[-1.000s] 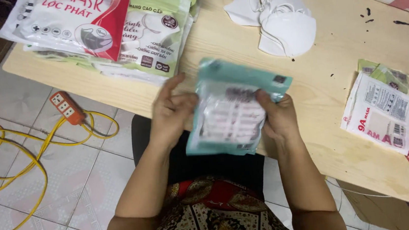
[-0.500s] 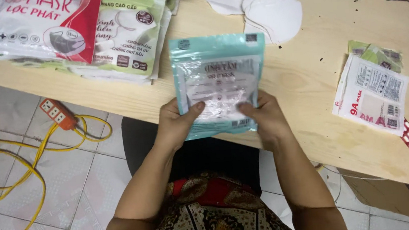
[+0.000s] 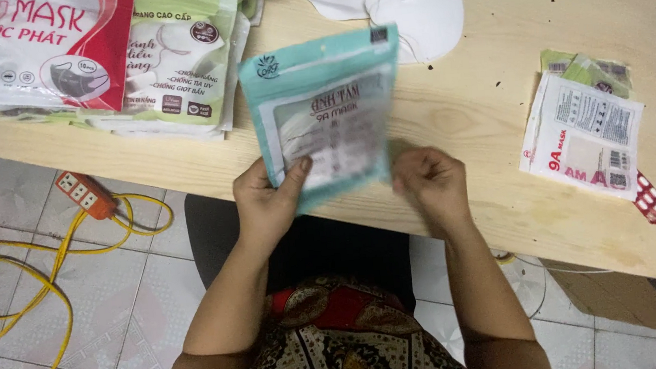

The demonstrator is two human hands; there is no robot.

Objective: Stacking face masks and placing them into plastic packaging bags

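**Teal mask packet held up over the table edge**

We see a flat teal packet (image 3: 322,114) with a clear window in its middle, through which pale folded contents show. It has a small dark label at its top right corner and a round mark at the top left. It stands nearly upright, slightly tilted, over the near edge of the wooden table (image 3: 492,75). Our left hand (image 3: 270,201) grips its lower left corner, thumb pressed on the front face. Our right hand (image 3: 431,183) sits just beside the packet's lower right corner, fingers curled in loosely; we cannot tell whether it pinches the edge or holds nothing. White face masks (image 3: 415,3) lie behind the packet. A stack of mask packets (image 3: 96,62) rests at the far left, and a white and red packet (image 3: 585,138) lies to the right. A yellow cable (image 3: 44,280) coils on the tiled floor.
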